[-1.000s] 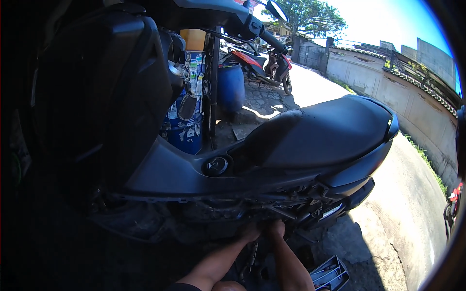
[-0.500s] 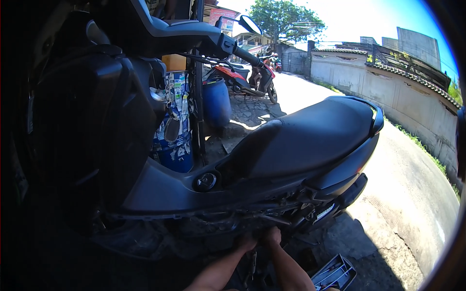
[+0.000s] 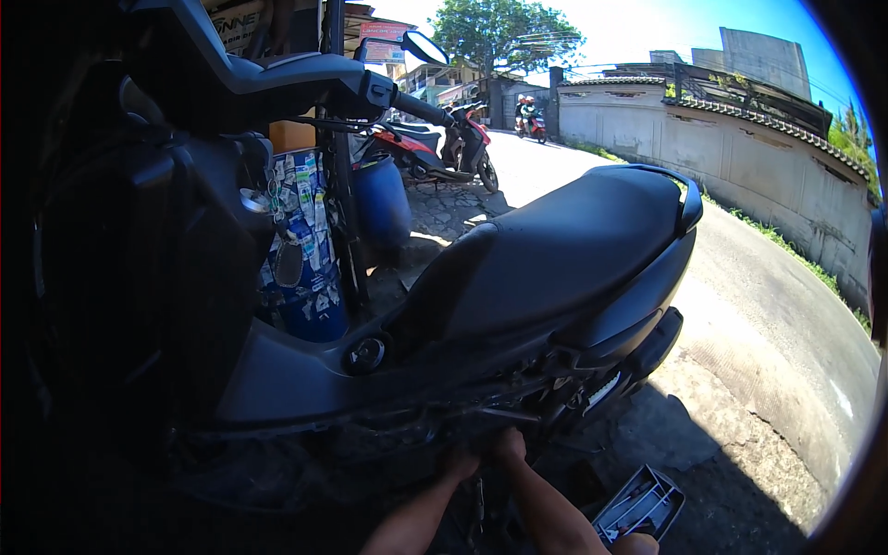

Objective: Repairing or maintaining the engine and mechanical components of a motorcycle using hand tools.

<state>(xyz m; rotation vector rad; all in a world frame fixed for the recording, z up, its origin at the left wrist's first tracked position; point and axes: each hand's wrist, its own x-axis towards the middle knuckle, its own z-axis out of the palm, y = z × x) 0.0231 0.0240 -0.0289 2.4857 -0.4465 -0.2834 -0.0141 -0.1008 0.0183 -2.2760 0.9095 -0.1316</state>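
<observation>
Two hands go under our dark scooter (image 3: 518,277): left hand (image 3: 460,462) beside right hand (image 3: 509,447), both pressed up into its exposed underside where panels are off; we cannot tell their grip. Grey tray (image 3: 640,504) lies within reach.

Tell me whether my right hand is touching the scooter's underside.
Cannot tell. In the head view the right hand reaches up against the scooter's underside, but deep shadow hides any contact or gap.

A black scooter (image 3: 518,277) stands upright on pavement, its lower side panel removed.
</observation>
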